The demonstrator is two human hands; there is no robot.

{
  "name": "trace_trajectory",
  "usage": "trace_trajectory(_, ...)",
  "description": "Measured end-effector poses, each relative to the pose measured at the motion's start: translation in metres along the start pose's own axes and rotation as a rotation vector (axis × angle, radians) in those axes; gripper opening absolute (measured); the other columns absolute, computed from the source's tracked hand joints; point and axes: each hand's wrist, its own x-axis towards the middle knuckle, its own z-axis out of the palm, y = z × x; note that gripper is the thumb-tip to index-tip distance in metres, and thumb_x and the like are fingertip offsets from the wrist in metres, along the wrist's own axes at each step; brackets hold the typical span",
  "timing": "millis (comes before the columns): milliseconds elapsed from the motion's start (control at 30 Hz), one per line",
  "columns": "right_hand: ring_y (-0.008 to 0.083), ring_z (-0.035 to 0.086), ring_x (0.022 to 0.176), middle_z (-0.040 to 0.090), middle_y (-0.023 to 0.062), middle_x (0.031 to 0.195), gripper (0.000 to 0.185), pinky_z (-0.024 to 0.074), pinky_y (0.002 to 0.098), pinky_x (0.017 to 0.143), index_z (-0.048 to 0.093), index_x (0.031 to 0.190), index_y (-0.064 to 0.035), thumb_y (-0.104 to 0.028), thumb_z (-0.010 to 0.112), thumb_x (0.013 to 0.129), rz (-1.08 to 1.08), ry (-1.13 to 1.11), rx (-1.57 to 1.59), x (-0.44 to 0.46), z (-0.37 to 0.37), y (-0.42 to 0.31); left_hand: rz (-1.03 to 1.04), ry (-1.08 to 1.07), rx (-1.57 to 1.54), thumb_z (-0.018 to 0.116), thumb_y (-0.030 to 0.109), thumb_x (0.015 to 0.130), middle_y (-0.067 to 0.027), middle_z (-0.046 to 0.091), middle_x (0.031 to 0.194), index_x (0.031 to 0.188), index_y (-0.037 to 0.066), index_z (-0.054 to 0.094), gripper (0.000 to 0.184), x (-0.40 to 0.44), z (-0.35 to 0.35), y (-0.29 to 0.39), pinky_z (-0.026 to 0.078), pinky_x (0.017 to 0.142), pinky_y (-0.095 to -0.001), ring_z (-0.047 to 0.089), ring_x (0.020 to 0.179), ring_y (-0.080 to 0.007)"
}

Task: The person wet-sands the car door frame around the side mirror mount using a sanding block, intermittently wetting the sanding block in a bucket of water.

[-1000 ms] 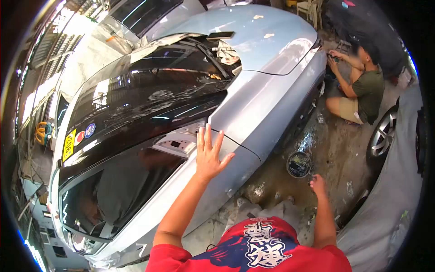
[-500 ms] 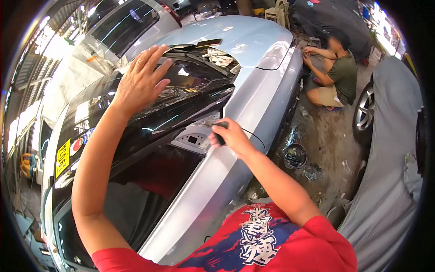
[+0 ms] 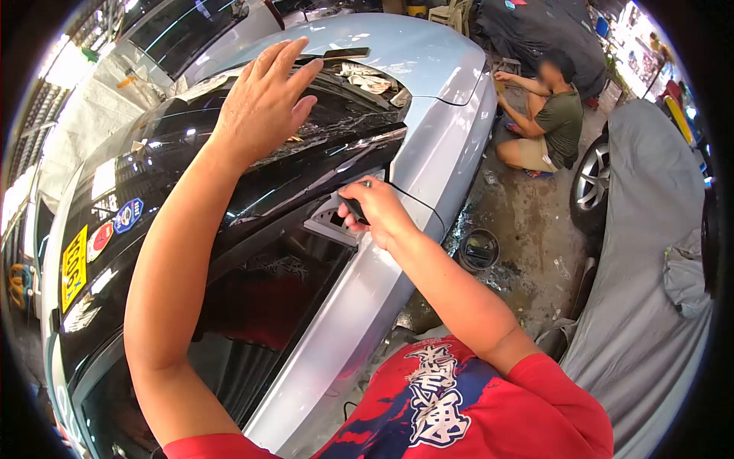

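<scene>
A silver-blue car (image 3: 436,122) stands in front of me. My left hand (image 3: 264,111) is open, its fingers stretched out, over the dark windshield (image 3: 176,153); whether it touches the glass I cannot tell. My right hand (image 3: 378,208) is closed around a small black object (image 3: 353,208), mostly covered by the fingers, so its kind is unclear. That hand is at the bare triangular side-mirror mount (image 3: 323,217), at the front corner of the door window (image 3: 267,298). The mount is partly hidden behind the hand.
A phone-like flat object (image 3: 345,53) lies on the hood, near crumpled paper (image 3: 371,80). Another person (image 3: 558,122) crouches by the front fender. A bucket (image 3: 479,250) stands on the wet floor. To the right is a car under a grey cover (image 3: 642,229).
The view has shifted slightly. My right hand has moved up over the mirror mount with the black object, covering more of it. My left hand stays spread, a little farther forward and right.
</scene>
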Motion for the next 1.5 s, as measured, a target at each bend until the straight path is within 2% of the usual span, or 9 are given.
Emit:
trace_trajectory(367, 0.0125, 0.057, 0.052, 0.066, 0.0052, 0.071, 0.014, 0.0456, 0.0285, 0.048, 0.058, 0.100, -0.0101, -0.015, 0.069, 0.095, -0.051, -0.018, 0.011, -0.005, 0.009, -0.002, -0.016, -0.019, -0.011, 0.073, 0.024, 0.094, -0.0124, 0.047, 0.157, 0.142, 0.012, 0.059, 0.051, -0.004, 0.013, 0.003, 0.044, 0.116, -0.0490, 0.045, 0.145, -0.0344)
trace_trajectory(733, 0.0145, 0.058, 0.056, 0.066, 0.0059, 0.073, 0.015, 0.0466, 0.0306, 0.052, 0.058, 0.102, -0.0098, -0.015, 0.070, 0.095, -0.073, 0.127, 0.011, 0.001, -0.003, 0.010, 0.005, 0.011, 0.014, 0.074, 0.026, 0.092, -0.0136, 0.050, 0.154, 0.137, 0.012, 0.062, 0.049, -0.004, 0.022, 0.003, 0.045, 0.115, -0.0476, 0.048, 0.142, -0.0339)
trace_trajectory(867, 0.0158, 0.061, 0.057, 0.068, 0.0079, 0.074, 0.016, 0.0480, 0.0309, 0.053, 0.058, 0.105, -0.0072, -0.012, 0.069, 0.096, -0.110, 0.000, 0.019, -0.011, 0.007, 0.004, -0.001, 0.008, -0.017, 0.074, 0.026, 0.092, -0.0139, 0.050, 0.154, 0.137, 0.011, 0.062, 0.048, -0.007, 0.024, 0.009, 0.046, 0.114, -0.0478, 0.047, 0.143, -0.0338)
trace_trajectory(1000, 0.0145, 0.065, 0.065, 0.069, 0.0079, 0.078, 0.017, 0.0490, 0.0297, 0.054, 0.062, 0.114, -0.0036, -0.011, 0.066, 0.100, -0.332, 0.081, -0.215, 0.005, -0.025, 0.021, -0.021, 0.009, -0.009, 0.074, 0.025, 0.092, -0.0146, 0.050, 0.153, 0.137, 0.011, 0.062, 0.049, -0.008, 0.022, 0.006, 0.045, 0.115, -0.0464, 0.046, 0.144, -0.0331)
trace_trajectory(1100, 0.0189, 0.068, 0.073, 0.071, 0.0094, 0.088, 0.011, 0.0509, 0.0330, 0.061, 0.067, 0.109, -0.0027, -0.009, 0.065, 0.100, -0.586, 0.143, -0.728, -0.008, -0.026, 0.013, 0.022, 0.026, 0.003, 0.069, 0.029, 0.095, -0.0208, 0.059, 0.140, 0.130, 0.007, 0.065, 0.041, -0.001, 0.009, 0.008, 0.048, 0.109, -0.0475, 0.055, 0.132, -0.0368)
trace_trajectory(1133, 0.0256, 0.068, 0.085, 0.069, 0.0087, 0.096, 0.010, 0.0512, 0.0372, 0.073, 0.071, 0.102, -0.0038, -0.005, 0.071, 0.093, -1.003, 0.213, -0.853, -0.005, -0.026, 0.015, 0.046, 0.038, 0.019, 0.066, 0.030, 0.096, -0.0239, 0.064, 0.133, 0.126, 0.005, 0.067, 0.039, 0.001, 0.003, 0.008, 0.050, 0.106, -0.0482, 0.060, 0.126, -0.0387)
trace_trajectory(1233, 0.0278, 0.063, 0.097, 0.066, 0.0030, 0.103, 0.025, 0.0491, 0.0422, 0.081, 0.074, 0.101, -0.0112, -0.002, 0.075, 0.078, -1.301, 0.253, -1.133, 0.008, -0.028, 0.017, -0.004, -0.135, -0.057, 0.070, 0.028, 0.091, -0.0234, 0.048, 0.152, 0.137, 0.005, 0.061, 0.052, 0.000, 0.001, 0.005, 0.040, 0.119, -0.0482, 0.044, 0.142, -0.0391)
trace_trajectory(1333, 0.0253, 0.060, 0.103, 0.065, 0.0002, 0.104, 0.034, 0.0467, 0.0408, 0.088, 0.075, 0.102, -0.0126, 0.000, 0.076, 0.070, -1.338, 0.199, -1.174, 0.006, -0.028, 0.021, -0.005, -0.123, -0.014, 0.070, 0.029, 0.091, -0.0238, 0.052, 0.148, 0.136, 0.005, 0.062, 0.051, -0.002, 0.005, 0.004, 0.041, 0.117, -0.0479, 0.048, 0.140, -0.0385)
trace_trajectory(1500, 0.0245, 0.061, 0.102, 0.065, 0.0006, 0.104, 0.033, 0.0465, 0.0408, 0.088, 0.075, 0.104, -0.0118, -0.001, 0.074, 0.073, -1.351, 0.094, -1.124, 0.009, -0.028, 0.014, 0.004, -0.101, -0.020, 0.070, 0.029, 0.091, -0.0235, 0.051, 0.149, 0.136, 0.005, 0.063, 0.051, -0.002, 0.006, 0.004, 0.041, 0.118, -0.0474, 0.047, 0.140, -0.0382)
